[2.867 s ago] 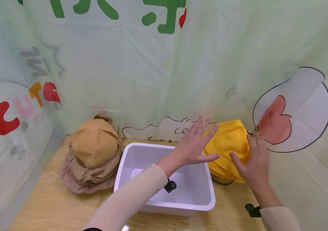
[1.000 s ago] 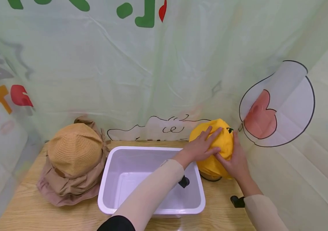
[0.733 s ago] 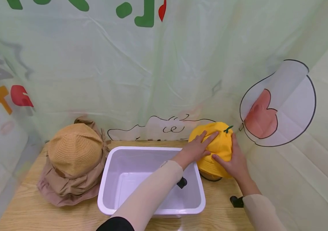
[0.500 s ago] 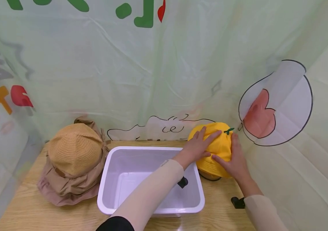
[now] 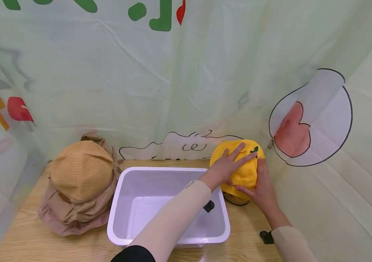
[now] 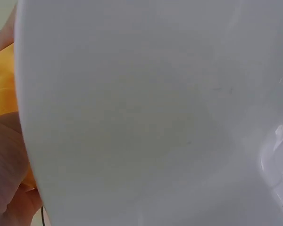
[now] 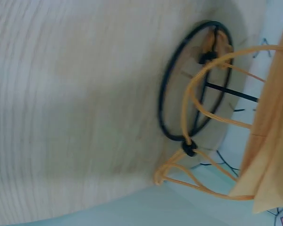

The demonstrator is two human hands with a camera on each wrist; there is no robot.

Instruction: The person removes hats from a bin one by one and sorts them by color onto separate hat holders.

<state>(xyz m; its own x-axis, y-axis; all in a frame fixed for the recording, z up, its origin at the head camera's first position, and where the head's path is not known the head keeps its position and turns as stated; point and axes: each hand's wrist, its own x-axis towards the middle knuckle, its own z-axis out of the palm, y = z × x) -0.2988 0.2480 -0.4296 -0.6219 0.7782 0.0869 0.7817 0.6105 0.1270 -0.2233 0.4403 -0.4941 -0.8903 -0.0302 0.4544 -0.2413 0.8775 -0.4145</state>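
A yellow bucket hat (image 5: 248, 174) with a green leaf sprig (image 5: 254, 150) on its crown sits at the table's back right. My left hand (image 5: 226, 167) rests across its left and front, fingers spread and fairly straight. Along its right side lies my right hand (image 5: 264, 187), fingers extended and thumb on the front. In the right wrist view, yellow cords (image 7: 184, 113) with black toggles hang from the hat's fabric (image 7: 273, 141). A black wire ring stand (image 7: 162, 94) stands beneath. The left wrist view shows mostly basin wall (image 6: 132, 117), with part of a hand (image 6: 4, 165) at left.
Left of the hat stands a white plastic basin (image 5: 169, 169) on the wooden table (image 5: 25, 240); my left forearm crosses it. Further left is a tan woven hat (image 5: 81, 171) over brown and mauve fabric hats (image 5: 64, 222). A printed curtain (image 5: 140, 91) hangs behind.
Both hands came down from above the yellow hat and now touch it. The hat has turned a little, bringing its leaf sprig round. The head view has shifted slightly; basin and tan hat stay put.
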